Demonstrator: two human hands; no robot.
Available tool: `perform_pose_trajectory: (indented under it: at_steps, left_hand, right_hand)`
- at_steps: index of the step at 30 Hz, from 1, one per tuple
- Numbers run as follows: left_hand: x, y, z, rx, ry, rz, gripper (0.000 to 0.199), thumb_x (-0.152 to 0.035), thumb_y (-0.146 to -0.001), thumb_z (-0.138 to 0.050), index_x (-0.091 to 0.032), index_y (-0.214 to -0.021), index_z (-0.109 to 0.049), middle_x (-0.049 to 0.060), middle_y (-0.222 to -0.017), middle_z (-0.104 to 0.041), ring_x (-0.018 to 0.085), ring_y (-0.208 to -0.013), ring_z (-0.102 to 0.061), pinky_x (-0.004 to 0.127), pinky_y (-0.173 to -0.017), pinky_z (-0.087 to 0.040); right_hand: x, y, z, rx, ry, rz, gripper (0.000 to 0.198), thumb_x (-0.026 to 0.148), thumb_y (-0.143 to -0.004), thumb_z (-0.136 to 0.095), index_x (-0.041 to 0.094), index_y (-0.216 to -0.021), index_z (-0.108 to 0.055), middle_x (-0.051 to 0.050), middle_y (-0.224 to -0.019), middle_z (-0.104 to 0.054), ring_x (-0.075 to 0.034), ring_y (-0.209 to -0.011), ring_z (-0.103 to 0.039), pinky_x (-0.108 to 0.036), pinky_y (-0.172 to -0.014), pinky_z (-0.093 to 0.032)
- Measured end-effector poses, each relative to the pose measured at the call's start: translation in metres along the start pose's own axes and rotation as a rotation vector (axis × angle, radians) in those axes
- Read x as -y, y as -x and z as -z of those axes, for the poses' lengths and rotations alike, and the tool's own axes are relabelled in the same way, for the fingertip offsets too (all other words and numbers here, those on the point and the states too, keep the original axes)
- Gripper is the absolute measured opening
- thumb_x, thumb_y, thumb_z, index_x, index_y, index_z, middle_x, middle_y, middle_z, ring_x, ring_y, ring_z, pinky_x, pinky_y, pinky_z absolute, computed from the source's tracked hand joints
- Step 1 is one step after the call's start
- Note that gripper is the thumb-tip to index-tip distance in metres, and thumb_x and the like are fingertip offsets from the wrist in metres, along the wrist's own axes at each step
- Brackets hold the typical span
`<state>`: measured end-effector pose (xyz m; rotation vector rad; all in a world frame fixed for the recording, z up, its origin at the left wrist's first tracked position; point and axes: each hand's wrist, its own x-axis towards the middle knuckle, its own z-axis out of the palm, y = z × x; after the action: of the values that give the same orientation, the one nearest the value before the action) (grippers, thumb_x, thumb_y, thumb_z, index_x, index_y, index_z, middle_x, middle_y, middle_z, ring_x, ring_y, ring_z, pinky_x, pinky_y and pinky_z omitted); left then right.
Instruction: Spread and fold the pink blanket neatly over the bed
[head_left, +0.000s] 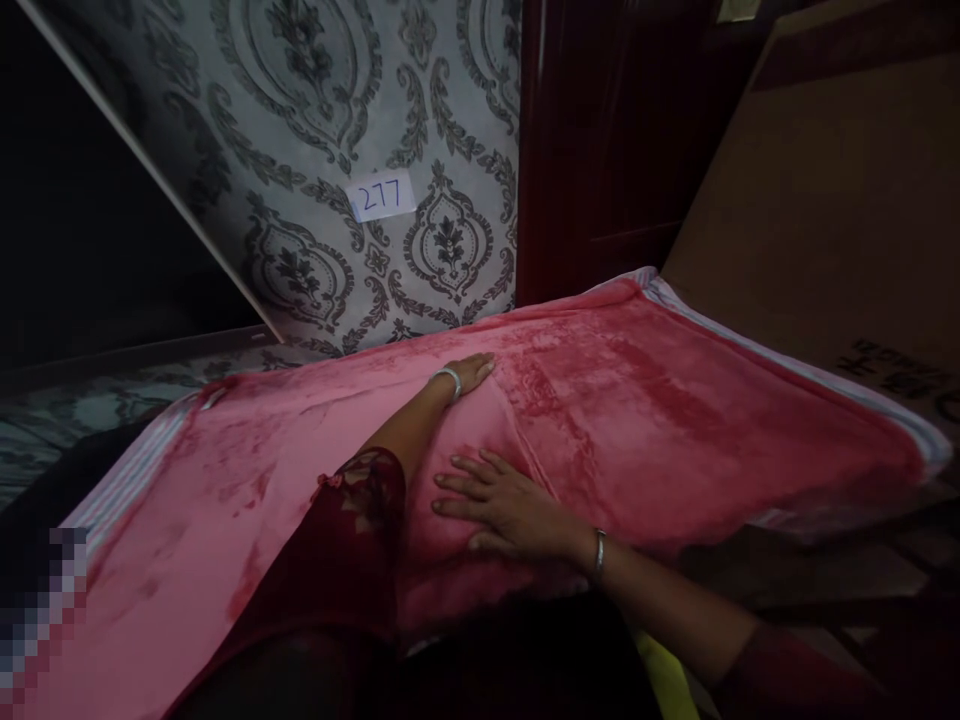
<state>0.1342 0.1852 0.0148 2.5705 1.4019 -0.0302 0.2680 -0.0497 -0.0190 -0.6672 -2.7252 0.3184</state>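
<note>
A pink-red plush blanket (645, 410) lies spread across a surface that it mostly hides. Darker red patches and crease lines show on its nap. Flat on the blanket, toward its far edge, rests my left hand (471, 374), with a silver bangle at the wrist. Closer to me and to the right, my right hand (514, 510) presses on the cloth with its fingers spread; a thin silver bangle circles that wrist too. Neither hand grips anything.
Striped cloth (787, 370) shows along the blanket's right and left borders. Behind stands patterned wallpaper (442, 110) with a paper label (384, 195) reading 277. A dark red door (600, 130) and a large cardboard box (840, 200) stand at the right. A dark panel (97, 200) fills the upper left.
</note>
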Motion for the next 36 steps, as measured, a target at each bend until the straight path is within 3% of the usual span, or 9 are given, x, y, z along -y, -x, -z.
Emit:
perform_pose_trajectory:
  at_steps: [5, 10, 13, 16, 20, 24, 27, 31, 36]
  left_hand:
    - [-0.005, 0.027, 0.026, -0.114, 0.039, 0.014, 0.071, -0.048, -0.104, -0.024, -0.010, -0.164, -0.018, 0.014, -0.172, -0.019, 0.022, -0.159, -0.018, 0.037, -0.128, -0.018]
    - [0.015, 0.115, 0.035, -0.098, -0.025, -0.133, 0.074, -0.051, -0.102, -0.035, -0.010, -0.163, -0.022, 0.016, -0.171, -0.024, 0.024, -0.158, -0.025, 0.037, -0.127, -0.021]
    - [0.014, 0.196, 0.021, -0.036, -0.096, -0.110, 0.075, -0.056, -0.102, -0.036, -0.015, -0.163, -0.025, 0.018, -0.170, -0.026, 0.029, -0.157, -0.026, 0.047, -0.126, -0.026]
    - [-0.004, 0.271, -0.002, -0.043, -0.153, -0.087, 0.071, -0.056, -0.103, -0.035, -0.020, -0.163, -0.027, 0.016, -0.170, -0.026, 0.030, -0.158, -0.023, 0.055, -0.126, -0.022]
    - [-0.028, 0.333, -0.035, -0.152, -0.195, -0.004, 0.067, -0.054, -0.102, -0.041, -0.028, -0.163, -0.030, 0.011, -0.171, -0.027, 0.030, -0.159, -0.022, 0.059, -0.126, -0.023]
    - [-0.031, 0.352, -0.061, -0.330, -0.214, 0.221, 0.063, -0.050, -0.102, -0.042, -0.027, -0.161, -0.036, 0.012, -0.170, -0.029, 0.032, -0.157, -0.025, 0.063, -0.125, -0.024]
    - [-0.028, 0.353, -0.077, -0.392, -0.199, 0.344, 0.063, -0.050, -0.101, -0.043, -0.025, -0.159, -0.041, 0.014, -0.168, -0.033, 0.034, -0.156, -0.029, 0.065, -0.124, -0.023]
    - [-0.027, 0.350, -0.090, -0.440, -0.193, 0.371, 0.062, -0.049, -0.100, -0.046, -0.026, -0.158, -0.043, 0.013, -0.167, -0.035, 0.035, -0.155, -0.030, 0.067, -0.124, -0.021]
    - [-0.027, 0.358, -0.084, -0.458, -0.156, 0.343, 0.060, -0.045, -0.101, -0.046, -0.023, -0.157, -0.044, 0.013, -0.164, -0.040, 0.032, -0.153, -0.035, 0.062, -0.126, -0.025]
  right_hand:
    - [0.000, 0.002, 0.000, 0.007, 0.053, -0.003, 0.059, 0.057, -0.105, -0.045, 0.032, -0.158, -0.042, -0.002, -0.169, -0.029, -0.027, -0.159, -0.012, -0.056, -0.128, -0.007]
    - [-0.002, 0.007, -0.001, 0.041, 0.040, -0.004, 0.060, 0.056, -0.106, -0.043, 0.029, -0.160, -0.039, -0.004, -0.169, -0.027, -0.028, -0.159, -0.012, -0.058, -0.128, -0.007]
    - [-0.003, 0.010, 0.000, 0.037, 0.010, -0.007, 0.060, 0.055, -0.108, -0.039, 0.029, -0.161, -0.037, -0.004, -0.169, -0.027, -0.027, -0.159, -0.014, -0.057, -0.128, -0.010]
    - [-0.002, 0.011, 0.004, -0.007, -0.017, -0.045, 0.056, 0.052, -0.109, -0.035, 0.030, -0.161, -0.038, -0.004, -0.166, -0.035, -0.025, -0.157, -0.021, -0.056, -0.128, -0.015]
    - [-0.001, 0.010, 0.011, -0.076, 0.041, -0.103, 0.054, 0.047, -0.110, -0.032, 0.030, -0.160, -0.039, -0.005, -0.165, -0.036, -0.027, -0.156, -0.024, -0.059, -0.126, -0.018]
    - [-0.006, 0.009, 0.005, -0.085, 0.178, -0.225, 0.056, 0.047, -0.109, -0.034, 0.028, -0.162, -0.036, -0.007, -0.168, -0.030, -0.031, -0.157, -0.020, -0.063, -0.124, -0.020]
    - [-0.010, 0.012, -0.007, -0.077, 0.268, -0.286, 0.058, 0.048, -0.108, -0.037, 0.028, -0.162, -0.035, -0.009, -0.168, -0.029, -0.032, -0.157, -0.021, -0.064, -0.124, -0.020]
    - [-0.014, 0.018, -0.017, -0.090, 0.308, -0.281, 0.059, 0.045, -0.107, -0.038, 0.030, -0.164, -0.029, -0.008, -0.170, -0.026, -0.032, -0.157, -0.019, -0.064, -0.124, -0.021]
    - [-0.014, 0.014, -0.010, -0.099, 0.272, -0.276, 0.057, 0.043, -0.108, -0.033, 0.032, -0.164, -0.030, -0.007, -0.167, -0.032, -0.032, -0.155, -0.026, -0.065, -0.121, -0.027]
